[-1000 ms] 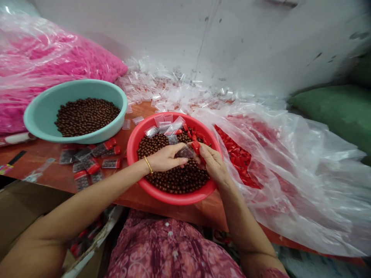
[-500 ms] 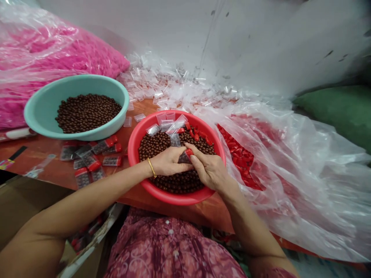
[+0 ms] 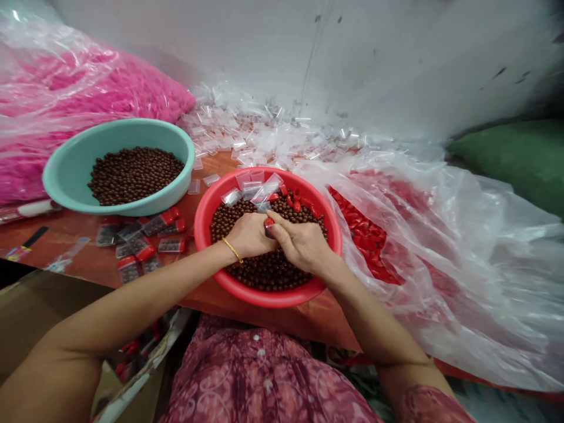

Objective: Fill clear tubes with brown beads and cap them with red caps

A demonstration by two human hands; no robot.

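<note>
Over a red basin of small brown balls, my two hands meet on one small clear container with a red cap. My left hand is closed round its body, which is mostly hidden by the fingers. The thumb and fingers of my right hand press at the red cap. On the balls at the basin's far side lie several empty clear containers and a few loose red caps.
A teal basin of brown balls stands at left, with several filled red-capped containers before it. Clear containers are heaped behind. A plastic bag of red caps lies right, a bag of pink pieces far left. Below left is a cardboard box.
Both hands have shifted slightly left with the capped container. It has turned more upright, and my left hand now covers more of its body.
</note>
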